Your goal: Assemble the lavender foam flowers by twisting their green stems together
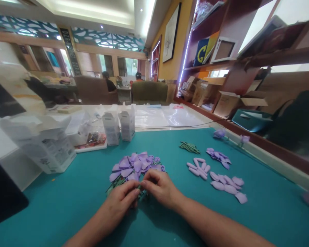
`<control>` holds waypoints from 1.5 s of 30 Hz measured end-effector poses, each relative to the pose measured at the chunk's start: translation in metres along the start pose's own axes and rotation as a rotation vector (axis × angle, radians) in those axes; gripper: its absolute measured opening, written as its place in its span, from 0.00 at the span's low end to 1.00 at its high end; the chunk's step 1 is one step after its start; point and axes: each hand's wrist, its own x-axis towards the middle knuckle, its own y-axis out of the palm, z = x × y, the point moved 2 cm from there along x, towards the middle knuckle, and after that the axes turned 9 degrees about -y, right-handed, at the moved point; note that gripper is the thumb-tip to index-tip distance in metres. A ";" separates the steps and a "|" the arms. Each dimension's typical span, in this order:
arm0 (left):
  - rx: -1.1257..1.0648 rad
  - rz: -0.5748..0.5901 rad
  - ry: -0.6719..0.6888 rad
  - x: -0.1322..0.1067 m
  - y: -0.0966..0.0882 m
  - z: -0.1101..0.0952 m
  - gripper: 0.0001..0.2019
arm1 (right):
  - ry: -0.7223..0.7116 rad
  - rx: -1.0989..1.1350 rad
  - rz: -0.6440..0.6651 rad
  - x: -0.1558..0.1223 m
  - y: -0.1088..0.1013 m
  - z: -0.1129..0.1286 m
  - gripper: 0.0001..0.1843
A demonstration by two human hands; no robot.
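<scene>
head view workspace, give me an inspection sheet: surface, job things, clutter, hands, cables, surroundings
surface: teal mat over the table, bare at the near edge.
job's things: heap of purple petal pieces just beyond the hands; small dark green piece pinched between both hands.
clutter: sorted purple petals, pale oblong pieces, green sticks, two finished purple flowers, two white cartons, printed box.
grippers: left hand and right hand meet fingertip to fingertip, closed on the small piece.
cables: thin dark cable along the mat's far edge.
surroundings: shelves with cardboard boxes at right; two seated people far behind.
</scene>
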 end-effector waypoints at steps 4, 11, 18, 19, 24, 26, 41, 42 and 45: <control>0.004 -0.003 -0.004 0.003 0.000 0.005 0.16 | -0.038 -0.046 0.052 0.004 -0.005 -0.002 0.13; 0.008 -0.003 -0.073 0.000 0.000 -0.002 0.19 | 0.147 -0.927 0.002 0.021 -0.067 -0.029 0.15; 0.000 -0.014 -0.028 -0.004 0.000 -0.007 0.16 | 0.366 -1.201 -0.050 0.030 -0.110 -0.069 0.23; -0.006 -0.015 -0.026 -0.005 0.001 -0.007 0.15 | 0.386 -1.228 -0.048 0.031 -0.111 -0.073 0.24; -0.013 -0.071 -0.019 -0.008 0.003 -0.007 0.10 | 0.462 -1.298 -0.049 0.040 -0.115 -0.095 0.28; -0.014 -0.066 -0.021 -0.008 0.004 -0.007 0.09 | 0.476 -1.368 -0.023 0.043 -0.119 -0.108 0.29; -0.019 -0.058 -0.053 -0.013 0.005 -0.010 0.09 | 0.295 -1.450 0.117 0.040 -0.106 -0.113 0.22; -0.019 -0.056 -0.059 -0.013 0.004 -0.010 0.09 | 0.264 -1.443 0.132 0.040 -0.103 -0.110 0.21; -0.018 -0.057 -0.066 -0.013 0.003 -0.011 0.08 | 0.212 -1.409 0.192 0.041 -0.096 -0.101 0.19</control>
